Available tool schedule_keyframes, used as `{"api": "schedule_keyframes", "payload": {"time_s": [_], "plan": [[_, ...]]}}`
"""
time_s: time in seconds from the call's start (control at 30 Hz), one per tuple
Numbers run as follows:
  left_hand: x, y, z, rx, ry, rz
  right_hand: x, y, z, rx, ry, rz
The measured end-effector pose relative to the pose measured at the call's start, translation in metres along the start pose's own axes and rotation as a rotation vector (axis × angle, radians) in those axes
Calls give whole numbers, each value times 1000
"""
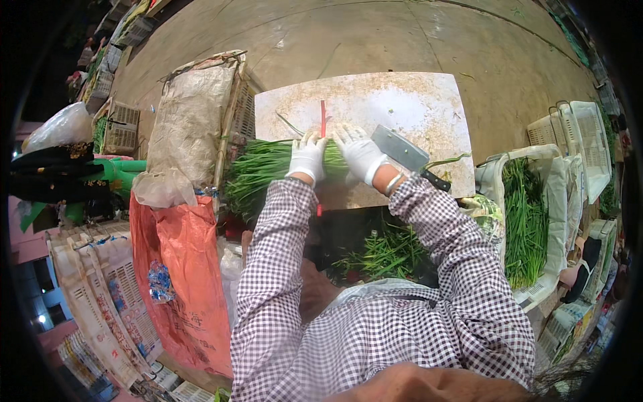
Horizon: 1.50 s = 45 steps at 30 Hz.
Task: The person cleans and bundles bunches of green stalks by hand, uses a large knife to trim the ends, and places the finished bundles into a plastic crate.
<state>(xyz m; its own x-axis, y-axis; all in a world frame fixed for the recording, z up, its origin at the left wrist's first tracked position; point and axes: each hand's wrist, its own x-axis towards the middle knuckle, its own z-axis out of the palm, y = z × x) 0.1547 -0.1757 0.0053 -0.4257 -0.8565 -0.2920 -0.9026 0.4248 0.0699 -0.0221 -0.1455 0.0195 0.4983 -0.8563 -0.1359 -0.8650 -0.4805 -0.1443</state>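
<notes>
A bunch of long green garlic chives (pixel 258 167) lies across the left side of a dirty white board (pixel 429 94), its leaves hanging off the left edge. My left hand (pixel 307 158), in a white glove, is closed over the bunch near its right end. Beside it, my white-gloved right hand (pixel 360 153) grips the pale end of the bunch; its palm side is hidden. A red strap (pixel 323 114) runs crosswise under the bunch, showing above and below it. Just right of my right hand, a cleaver (pixel 400 147) with a black handle lies on the board.
Loose green trimmings (pixel 388 254) lie below the board. A white crate (pixel 536 151) of chives stands at the right. On the left are a sack-covered crate (pixel 191 120), a red plastic bag (pixel 181 268) and stacked white crates (pixel 114 281). Concrete floor (pixel 362 40) stretches beyond the board.
</notes>
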Motion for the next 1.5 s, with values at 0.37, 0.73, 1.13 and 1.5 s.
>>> {"api": "schedule_keyframes", "payload": {"time_s": [0.37,0.73,1.13,1.5], "plan": [[11,0,-13,-97,-221,-11,16,24,52,55,178,-45],[5,9,-13,140,-112,-2,27,20,60,19,138,-10],[-3,0,7,-94,-25,60,23,26,53,36,163,-108],[-2,0,24,-141,206,99,-31,51,37,590,263,192]]}}
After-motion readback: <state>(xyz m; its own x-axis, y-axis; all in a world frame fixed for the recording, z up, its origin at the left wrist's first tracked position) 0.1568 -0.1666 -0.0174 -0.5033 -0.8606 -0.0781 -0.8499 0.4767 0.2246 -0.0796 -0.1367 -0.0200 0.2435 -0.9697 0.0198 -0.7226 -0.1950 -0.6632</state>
